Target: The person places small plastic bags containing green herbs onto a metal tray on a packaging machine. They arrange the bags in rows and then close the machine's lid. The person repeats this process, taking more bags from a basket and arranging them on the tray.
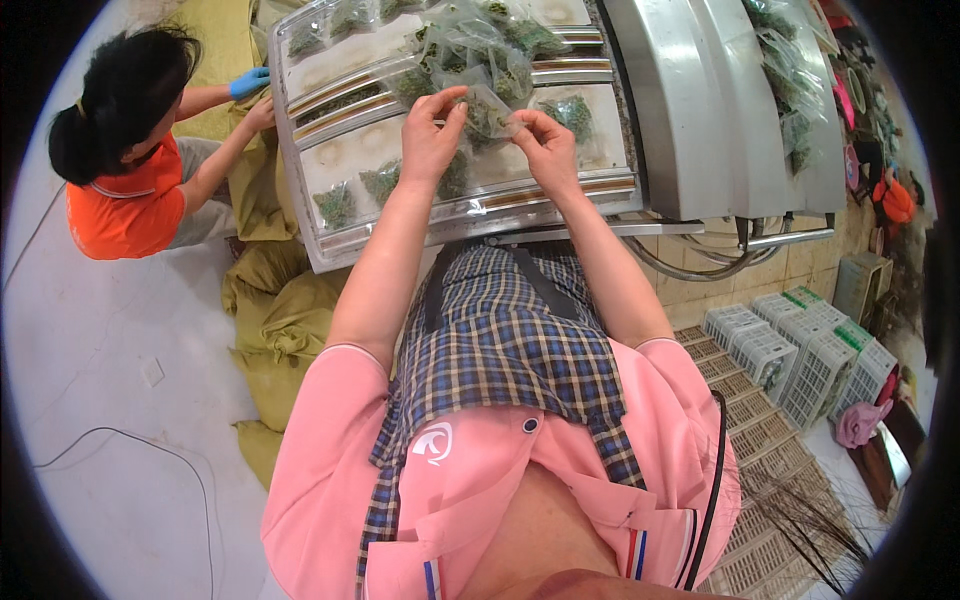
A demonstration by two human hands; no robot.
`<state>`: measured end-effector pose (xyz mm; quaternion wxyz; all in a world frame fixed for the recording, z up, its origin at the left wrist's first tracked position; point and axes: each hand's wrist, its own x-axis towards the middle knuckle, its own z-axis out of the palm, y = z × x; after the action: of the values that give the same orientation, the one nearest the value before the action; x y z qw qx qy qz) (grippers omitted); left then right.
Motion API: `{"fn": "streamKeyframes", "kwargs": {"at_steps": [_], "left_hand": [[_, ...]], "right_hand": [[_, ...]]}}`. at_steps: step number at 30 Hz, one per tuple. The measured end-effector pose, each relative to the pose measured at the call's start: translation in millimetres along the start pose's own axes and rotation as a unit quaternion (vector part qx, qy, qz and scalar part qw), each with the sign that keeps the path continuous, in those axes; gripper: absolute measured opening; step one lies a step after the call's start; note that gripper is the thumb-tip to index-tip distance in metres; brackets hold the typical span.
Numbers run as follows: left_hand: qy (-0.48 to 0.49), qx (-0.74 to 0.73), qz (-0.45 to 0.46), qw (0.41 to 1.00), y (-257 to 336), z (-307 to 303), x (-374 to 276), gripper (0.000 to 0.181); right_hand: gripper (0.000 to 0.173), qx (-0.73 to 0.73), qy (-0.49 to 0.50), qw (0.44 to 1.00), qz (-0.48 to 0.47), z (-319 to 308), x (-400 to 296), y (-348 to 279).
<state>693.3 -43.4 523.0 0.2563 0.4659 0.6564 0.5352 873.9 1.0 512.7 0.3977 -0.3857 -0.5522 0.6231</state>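
Between my hands is a clear plastic bag (pixel 486 112) with green, grainy plant pieces in it. The fingers of my left hand (pixel 433 139) hold its left edge, and my right hand (pixel 550 150) pinches its right corner. A heap of similar filled bags (pixel 469 56) lies just beyond, on the steel bed of what looks like a chamber vacuum sealer (pixel 330 161). Several filled bags lie flat along its near sealing bar (pixel 555 191), one bag (pixel 334 204) at the left end and another bag (pixel 571 116) right of my right hand.
The raised steel lid (pixel 697 97) stands at the right with more bags (pixel 787 97) on top. Left of the bed, a co-worker in orange (pixel 127 217), one hand blue-gloved (pixel 249 82), is beside yellow woven sacks (pixel 285 315). Plastic crates (pixel 817 360) stand at right; a cable (pixel 187 457) crosses the floor.
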Motion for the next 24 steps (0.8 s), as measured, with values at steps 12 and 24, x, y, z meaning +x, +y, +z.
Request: {"fn": "streamKeyframes", "kwargs": {"at_steps": [12,24], "left_hand": [[-0.084,-0.177,-0.089,0.977,4.6,2.1,-21.8,0.024],[-0.017,-0.210,-0.199,0.957,-1.5,9.1,-30.6,0.017]], "right_hand": [[0.015,0.157,0.010,0.982,0.103,-13.0,-11.9,-11.8],[0.015,0.112,0.011,0.985,0.134,-22.8,-14.0,-11.0]]}}
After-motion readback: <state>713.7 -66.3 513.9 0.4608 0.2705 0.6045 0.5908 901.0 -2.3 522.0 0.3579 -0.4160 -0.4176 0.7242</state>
